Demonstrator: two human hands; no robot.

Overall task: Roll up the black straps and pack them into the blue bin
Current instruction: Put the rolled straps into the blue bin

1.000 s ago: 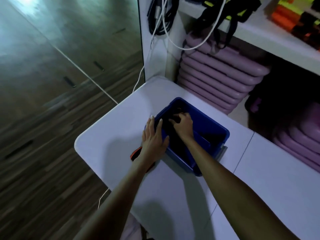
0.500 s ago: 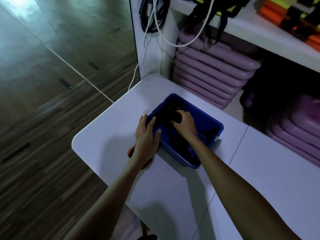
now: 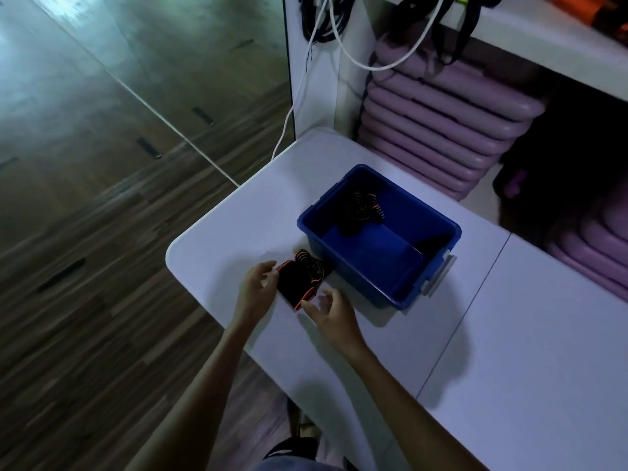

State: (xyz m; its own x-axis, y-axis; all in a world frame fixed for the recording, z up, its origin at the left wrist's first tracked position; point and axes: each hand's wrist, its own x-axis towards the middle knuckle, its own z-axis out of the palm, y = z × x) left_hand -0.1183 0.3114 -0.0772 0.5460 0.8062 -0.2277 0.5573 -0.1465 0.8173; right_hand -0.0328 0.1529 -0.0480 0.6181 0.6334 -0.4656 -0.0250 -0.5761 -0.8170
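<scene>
the right hand (image 3: 327, 311) and left hand (image 3: 257, 287) are coming back from the blue bin, released and loosely curved, closing on the next black strap (image 3: 296, 281) lying on the table (image 3: 509, 334) just beside the blue bin (image 3: 343, 254); a rolled strap (image 3: 363, 206) is now sitting in its far corner.

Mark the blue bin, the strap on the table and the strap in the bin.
Bin (image 3: 360, 270): head view, near outer wall.
Strap on the table (image 3: 295, 283): head view, its black middle.
Strap in the bin (image 3: 360, 209): head view, middle of the roll.
</scene>
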